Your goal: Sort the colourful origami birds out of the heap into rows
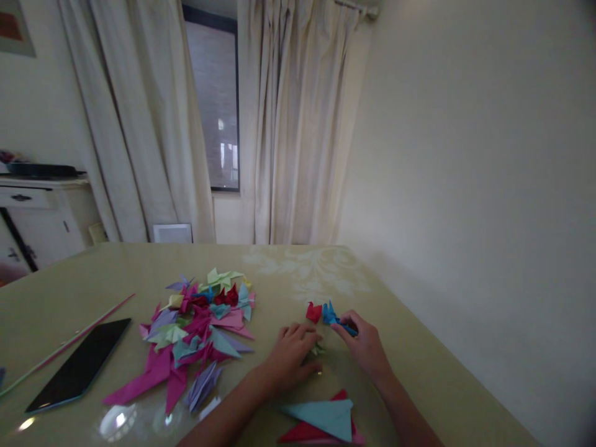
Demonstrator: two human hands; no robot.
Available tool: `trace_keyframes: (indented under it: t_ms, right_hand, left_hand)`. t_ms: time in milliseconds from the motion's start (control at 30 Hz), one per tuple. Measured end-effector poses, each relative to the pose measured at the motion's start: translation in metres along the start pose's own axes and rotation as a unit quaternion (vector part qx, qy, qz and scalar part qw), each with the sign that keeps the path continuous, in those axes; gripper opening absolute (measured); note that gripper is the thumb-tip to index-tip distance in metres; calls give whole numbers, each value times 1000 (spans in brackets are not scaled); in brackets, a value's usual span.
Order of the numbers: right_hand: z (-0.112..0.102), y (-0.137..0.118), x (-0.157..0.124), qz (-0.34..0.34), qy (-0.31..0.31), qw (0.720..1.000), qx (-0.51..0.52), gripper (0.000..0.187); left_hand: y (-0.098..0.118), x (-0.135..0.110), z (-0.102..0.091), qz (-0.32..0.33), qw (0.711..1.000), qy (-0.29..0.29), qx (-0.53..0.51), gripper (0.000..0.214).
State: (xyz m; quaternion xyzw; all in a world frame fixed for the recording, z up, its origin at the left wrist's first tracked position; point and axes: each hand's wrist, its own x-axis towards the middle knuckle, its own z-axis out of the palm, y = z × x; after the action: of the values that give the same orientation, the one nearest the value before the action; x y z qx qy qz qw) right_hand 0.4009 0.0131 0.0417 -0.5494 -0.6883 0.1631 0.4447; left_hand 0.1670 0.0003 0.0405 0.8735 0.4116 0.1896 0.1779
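My right hand [365, 344] pinches a blue paper crane [331, 315] between thumb and fingers; part of it lies behind the fingertips. Just left of it, a small red paper crane [314, 311] stands on the table. My left hand [294, 352] rests low over the table, its fingers curved around a light green folded paper piece [318, 349], mostly hidden by the hand. Nearer to me, between my forearms, lie a light blue folded paper piece [326, 415] and a red folded paper piece [298, 433] beneath it.
A heap of folded paper pieces [200, 326] in several colours spreads left of my hands. Farther left lie a dark tablet-like slab [79, 366] and a thin pink and green stick [74, 340]. Beyond the table [279, 267] hang curtains [307, 124]; a wall [465, 155] is at right.
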Motion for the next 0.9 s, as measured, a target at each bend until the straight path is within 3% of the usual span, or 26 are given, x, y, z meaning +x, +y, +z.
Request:
trace_keyframes:
  t_ms: [67, 133, 233, 300, 367, 467, 700, 900]
  right_hand:
    - [1, -2, -1, 1, -18, 1000, -15, 45]
    - [3, -4, -2, 5, -26, 999, -37, 45]
    - [7, -5, -5, 10, -35, 996, -76, 45]
    - [11, -4, -7, 11, -39, 994, -103, 43]
    - [16, -3, -9, 16, -43, 991, -129, 41]
    - [20, -2, -11, 30, -53, 985, -159, 38]
    - [19, -4, -13, 55, -51, 970, -231, 38]
    - [20, -7, -14, 74, -50, 963, -253, 37]
  left_hand:
    - [-7, -13, -18, -19, 999, 30, 16, 60]
    - [-16, -28, -39, -82, 991, 77, 77, 44]
    - [-32, -53, -65, -212, 942, 150, 213, 35]
    - [-44, -68, -73, -273, 911, 157, 267, 33]
    - [-55, -79, -72, -306, 903, 126, 272, 33]
    - [-66, -85, -66, -304, 921, 82, 230, 31]
    - [-71, -78, -65, -209, 960, 62, 176, 31]
    - [-72, -77, -65, -167, 963, 40, 210, 40]
